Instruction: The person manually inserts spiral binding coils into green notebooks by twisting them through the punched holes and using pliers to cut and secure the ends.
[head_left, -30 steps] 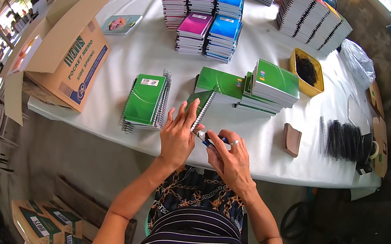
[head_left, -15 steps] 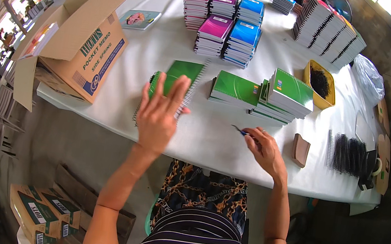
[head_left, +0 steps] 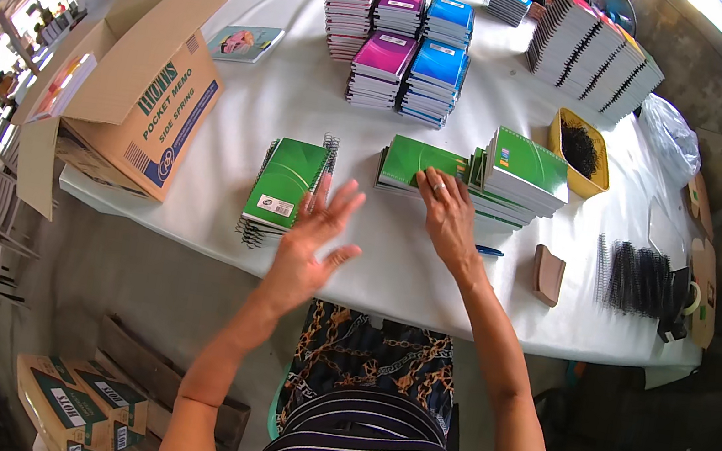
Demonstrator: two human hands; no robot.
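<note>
My left hand is open, its fingers spread, beside the lower right corner of a small pile of spiral-bound green notebooks; it holds nothing. Black wire coils stick out along that pile's edges. My right hand has its fingers bent onto the near edge of a green-covered pad in the middle of the table; its thumb is hidden. More green pads are stacked to the right of it. A blue-handled tool lies on the table by my right wrist, partly covered.
An open cardboard box stands at the left. Purple notebooks and blue notebooks are piled at the back. Rightward are a yellow tray of black bits, a brown block, black coils and a tape roll.
My right hand has let go of the blue-handled tool and moved up-left to the green pads. My left hand has come off the spiral notebooks, which now lie squarely stacked.
</note>
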